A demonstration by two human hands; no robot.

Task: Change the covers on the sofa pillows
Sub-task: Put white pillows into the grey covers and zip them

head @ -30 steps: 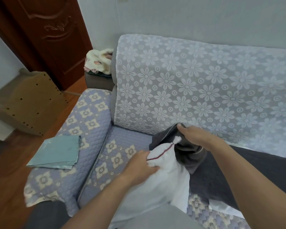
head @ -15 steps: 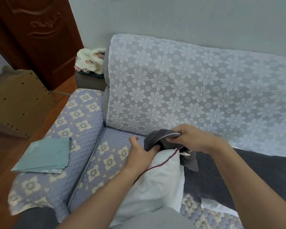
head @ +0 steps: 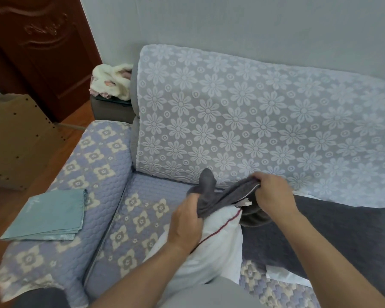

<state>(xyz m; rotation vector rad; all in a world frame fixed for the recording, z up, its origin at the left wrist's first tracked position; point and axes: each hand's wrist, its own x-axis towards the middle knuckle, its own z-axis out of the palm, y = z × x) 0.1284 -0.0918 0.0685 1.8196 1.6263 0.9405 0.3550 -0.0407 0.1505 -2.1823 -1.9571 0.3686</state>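
A white pillow insert point(head: 211, 247) with a dark red seam line stands on the sofa seat in front of me. A dark grey cover point(head: 222, 197) is stretched across its top corner. My left hand point(head: 185, 223) grips the cover's left end, and one grey corner pokes up above my fingers. My right hand point(head: 271, 194) pinches the cover's open edge on the right. A dark grey covered pillow point(head: 333, 236) lies flat to the right. Folded teal covers point(head: 47, 216) lie on the sofa's left armrest.
The sofa point(head: 111, 196) has a purple patterned quilted cover and a white floral lace throw point(head: 253, 121) over its backrest. A cream bundle point(head: 111, 82) sits on a small grey stand behind the armrest. A brown door point(head: 38, 47) and a cardboard piece point(head: 16, 138) are at the left.
My left hand went from resting on the white insert to gripping the grey cover's left end. Both hands now stretch the cover across the insert's top corner.
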